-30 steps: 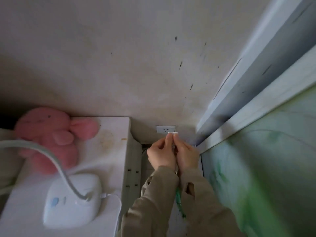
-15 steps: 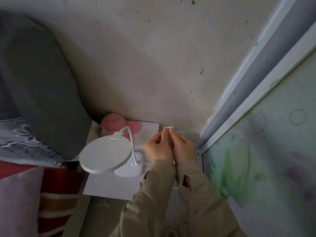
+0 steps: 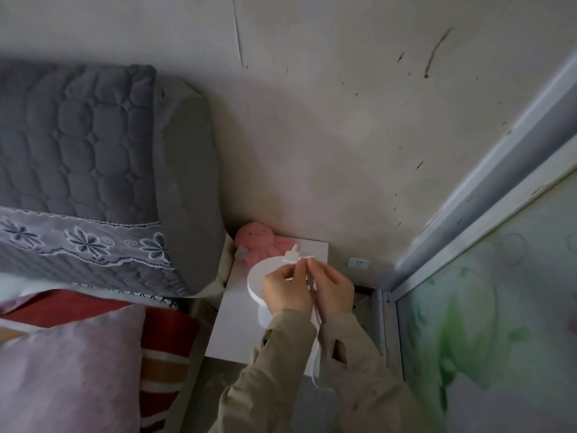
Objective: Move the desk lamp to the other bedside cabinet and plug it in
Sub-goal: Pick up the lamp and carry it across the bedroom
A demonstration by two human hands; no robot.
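Both hands up over the bedside cabinet (image 3: 231, 323), fingers curled in, not spread. Left hand (image 3: 285, 290) pinches the white plug (image 3: 291, 255) end of the cord (image 3: 316, 348) betw thumb and forefinger, plug sticking up just past the fingertips. Right hand (image 3: 332, 292) sits right beside it, almost touching, fingertips pinched on the same cord just below the plug; cord then drops down betw the two wrists and loops near the tan sleeves (image 3: 281, 379). Plug is in the air, apart from the wall socket (image 3: 359, 263), which is low on the wall to the right of the cabinet, near the corner w/ the window frame (image 3: 487, 195). No brand, label or writing readable anywhere; blurry. Desk lamp (image 3: 256, 278) stands on the white cabinet top directly under the hands: round white head shows left of the left hand, base mostly hidden behind that hand. Pink plush toy (image 3: 256, 242) at the cabinet's back edge vs the wall, just beyond the lamp. Grey quilted headboard (image 3: 93, 157) and a pink pillow (image 3: 68, 370) to the left.
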